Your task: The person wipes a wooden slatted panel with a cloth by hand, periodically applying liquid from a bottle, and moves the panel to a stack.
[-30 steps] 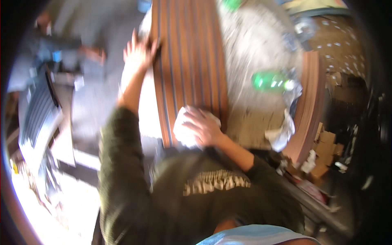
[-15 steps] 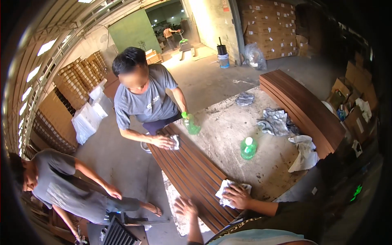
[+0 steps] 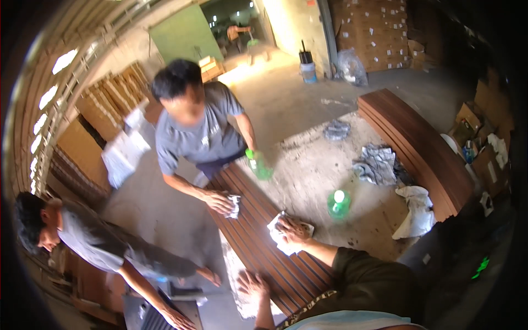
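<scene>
A long brown grooved panel (image 3: 258,236) lies on the floor in front of me. My right hand (image 3: 294,231) presses a white cloth (image 3: 278,234) onto its surface. My left hand (image 3: 252,283) rests flat with fingers spread on the panel's near left edge. Across the panel a co-worker in a grey shirt (image 3: 201,137) bends over it, one hand holding a small cloth (image 3: 234,204) on the wood and the other holding a green bottle (image 3: 258,165).
A second green bottle (image 3: 338,202) stands on the concrete just right of the panel. Rags (image 3: 377,162) and a white cloth (image 3: 418,212) lie further right beside a stack of brown panels (image 3: 418,148). Another person (image 3: 93,242) crouches at the left. Cardboard boxes (image 3: 484,148) stand at right.
The view has swung up from looking straight down at my arms to showing the co-worker and hall. My right hand stays on the cloth; the co-worker's hands have shifted along the panel.
</scene>
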The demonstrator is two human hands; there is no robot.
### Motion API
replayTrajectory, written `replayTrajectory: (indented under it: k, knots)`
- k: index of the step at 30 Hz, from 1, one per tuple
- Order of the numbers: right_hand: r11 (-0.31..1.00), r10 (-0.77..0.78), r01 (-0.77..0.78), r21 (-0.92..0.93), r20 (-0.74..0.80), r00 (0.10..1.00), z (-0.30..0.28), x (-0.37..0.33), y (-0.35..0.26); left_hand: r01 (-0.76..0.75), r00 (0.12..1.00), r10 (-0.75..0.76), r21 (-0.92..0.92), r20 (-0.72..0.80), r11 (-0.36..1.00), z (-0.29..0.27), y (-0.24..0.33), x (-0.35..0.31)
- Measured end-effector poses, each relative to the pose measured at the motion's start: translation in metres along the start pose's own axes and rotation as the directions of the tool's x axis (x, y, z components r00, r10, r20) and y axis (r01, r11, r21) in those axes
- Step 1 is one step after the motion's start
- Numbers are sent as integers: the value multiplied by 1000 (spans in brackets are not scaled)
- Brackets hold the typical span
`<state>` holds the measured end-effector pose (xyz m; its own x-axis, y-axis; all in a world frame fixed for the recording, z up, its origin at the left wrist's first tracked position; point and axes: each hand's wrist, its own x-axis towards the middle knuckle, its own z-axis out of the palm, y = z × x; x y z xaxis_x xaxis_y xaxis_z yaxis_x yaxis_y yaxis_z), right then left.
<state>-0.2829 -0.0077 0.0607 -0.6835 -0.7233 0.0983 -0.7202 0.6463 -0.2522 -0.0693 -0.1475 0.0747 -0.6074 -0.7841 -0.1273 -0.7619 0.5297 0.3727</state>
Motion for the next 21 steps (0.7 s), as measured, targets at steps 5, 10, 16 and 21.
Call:
replayTrajectory:
  k: [5, 10, 16, 21]
  knots:
    - [983, -33, 37, 182, -24, 999, -30, -113, -9, -60, 995, 56, -45, -88, 997, -3, 10, 17]
    - [986, -149, 146, 80, 30, 988, -36, -80, 4, -21, 997, 27, 91, -70, 996, 4, 4, 26]
    - [994, -87, 86, -74, -6, 996, 15, 90, 36, -46, 999, 47, 78, -13, 996, 11, 3, 16]
    - [998, -18, 29, 61, -173, 985, 11, 118, 22, -43, 998, 45, 37, -40, 998, 4, 3, 13]
